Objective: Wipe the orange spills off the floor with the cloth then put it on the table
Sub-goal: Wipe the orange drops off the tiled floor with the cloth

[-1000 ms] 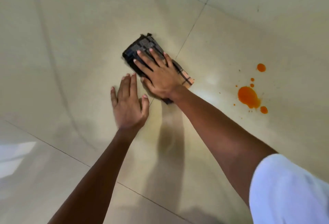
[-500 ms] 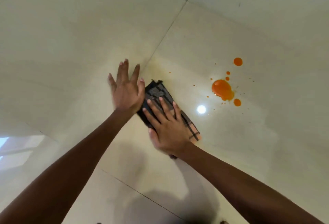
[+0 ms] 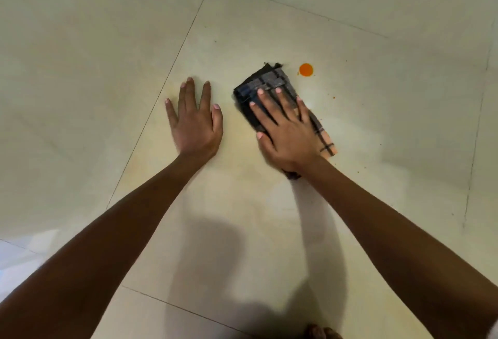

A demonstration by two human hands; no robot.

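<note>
- Cloth (image 3: 272,88) sits right of centre in the frame, a folded dark checked pad flat on the floor (image 3: 377,150), with the right hand (image 3: 285,131) pressed on top of it, fingers spread and palm down.
- Long axis of the cloth runs from upper left to lower right, its frayed dark end pointing up the frame and its pale end poking out by the wrist.
- One round orange spot (image 3: 306,69) is left in plain sight, just beside the cloth's top corner, up and a touch to the right of the fingertips; it looks clear of the fabric, only just.
- A few tiny orange specks (image 3: 333,97) lie further right, near the pad.
- Left hand (image 3: 195,123) is flat on the tile left of centre, fingers splayed, holding nothing, and looks to be a prop; it is well apart from the spot.
- So the right hand is the nearer one, and I'd say a short push up and right along the pad's own length should take that spot.
- No table in view.
</note>
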